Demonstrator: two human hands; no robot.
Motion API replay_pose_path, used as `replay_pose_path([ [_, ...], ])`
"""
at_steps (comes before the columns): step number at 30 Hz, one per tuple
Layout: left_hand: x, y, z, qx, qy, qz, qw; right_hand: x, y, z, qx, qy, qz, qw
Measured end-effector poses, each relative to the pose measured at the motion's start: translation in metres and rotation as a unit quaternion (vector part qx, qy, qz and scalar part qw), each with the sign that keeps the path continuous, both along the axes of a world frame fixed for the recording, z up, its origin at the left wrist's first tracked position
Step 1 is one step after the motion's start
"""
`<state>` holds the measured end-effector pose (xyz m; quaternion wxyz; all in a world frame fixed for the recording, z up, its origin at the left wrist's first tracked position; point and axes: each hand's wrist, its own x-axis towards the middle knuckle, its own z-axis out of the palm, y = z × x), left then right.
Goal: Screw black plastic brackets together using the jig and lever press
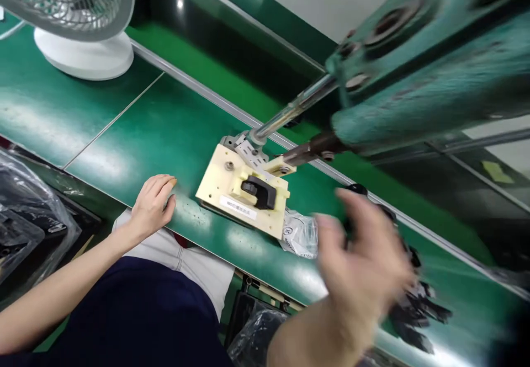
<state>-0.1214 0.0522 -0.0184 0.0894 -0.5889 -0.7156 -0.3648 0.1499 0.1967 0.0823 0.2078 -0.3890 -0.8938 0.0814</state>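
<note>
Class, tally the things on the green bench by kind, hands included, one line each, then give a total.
Hands: 2 (left hand, right hand)
Fan: 1
Cream fixture: 1
Black part on it: 1
Clear bag: 1
Green press: 1
Total: 7; blurred black pile uncounted.

We can read nothing with certainty here. We see a white label strip [238, 207] on the cream fixture plate [215, 187], but its dark print is too small to make out. The clear plastic bag [298, 234] just beside the plate carries grey printed marks that we cannot read either.
</note>
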Motion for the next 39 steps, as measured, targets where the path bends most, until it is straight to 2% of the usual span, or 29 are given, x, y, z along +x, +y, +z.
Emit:
replay_pose_path([
  [4,-0.002,0.004,0.000,-0.002,0.002,-0.008,1.000,-0.031,0.027,-0.018,-0.024,-0.013,0.023,0.999],
  [6,-0.003,0.003,-0.001,-0.005,-0.002,-0.002,1.000,-0.039,0.038,-0.020,-0.039,-0.003,0.041,0.998],
  [9,0.001,-0.002,0.003,0.007,-0.068,-0.009,0.998,-0.041,0.051,0.002,-0.059,-0.012,0.092,0.994],
  [11,0.011,-0.009,0.013,0.014,-0.181,-0.042,0.982,-0.038,0.047,0.029,-0.032,-0.010,0.108,0.994],
  [12,0.018,-0.012,0.021,0.010,-0.259,-0.061,0.964,-0.036,0.040,0.042,-0.012,-0.003,0.115,0.993],
  [13,0.027,-0.016,0.029,0.002,-0.347,-0.077,0.935,-0.034,0.029,0.052,0.004,0.007,0.125,0.992],
  [14,0.037,-0.018,0.038,-0.008,-0.441,-0.091,0.893,-0.033,0.016,0.058,0.013,0.019,0.140,0.990],
  [15,0.046,-0.020,0.047,-0.020,-0.537,-0.106,0.837,-0.031,0.002,0.060,0.016,0.031,0.157,0.987],
  [16,0.054,-0.021,0.056,-0.033,-0.629,-0.123,0.767,-0.029,-0.013,0.058,0.017,0.043,0.171,0.984],
  [18,0.063,-0.020,0.071,-0.067,-0.768,-0.152,0.619,-0.024,-0.040,0.042,0.012,0.066,0.192,0.979],
  [19,0.063,-0.020,0.077,-0.080,-0.806,-0.158,0.565,-0.021,-0.051,0.031,0.009,0.080,0.192,0.978],
  [20,0.060,-0.019,0.082,-0.086,-0.826,-0.152,0.535,-0.017,-0.060,0.020,0.011,0.093,0.185,0.978],
  [21,0.056,-0.019,0.085,-0.080,-0.832,-0.133,0.532,-0.014,-0.068,0.010,0.023,0.105,0.169,0.980],
  [24,0.041,-0.018,0.092,-0.021,-0.798,-0.046,0.601,-0.006,-0.082,-0.007,0.083,0.137,0.104,0.982],
  [25,0.039,-0.017,0.093,-0.022,-0.789,-0.030,0.613,-0.004,-0.085,-0.010,0.096,0.143,0.093,0.981],
  [26,0.038,-0.016,0.093,-0.044,-0.790,-0.031,0.610,-0.003,-0.088,-0.011,0.104,0.147,0.091,0.979],
  [27,0.040,-0.015,0.093,-0.084,-0.800,-0.049,0.592,-0.002,-0.090,-0.012,0.109,0.149,0.094,0.978],
  [30,0.049,-0.015,0.093,-0.203,-0.826,-0.133,0.509,-0.001,-0.094,-0.014,0.131,0.152,0.109,0.973],
  [31,0.052,-0.014,0.094,-0.204,-0.828,-0.142,0.503,-0.001,-0.094,-0.014,0.144,0.156,0.110,0.971],
  [35,0.053,-0.013,0.096,-0.112,-0.806,-0.084,0.575,0.001,-0.094,-0.019,0.187,0.168,0.102,0.963],
  [37,0.053,-0.012,0.097,-0.135,-0.801,-0.098,0.574,0.000,-0.094,-0.022,0.186,0.162,0.103,0.964],
  [39,0.054,-0.012,0.098,-0.182,-0.804,-0.138,0.549,-0.001,-0.093,-0.025,0.176,0.165,0.110,0.964],
])
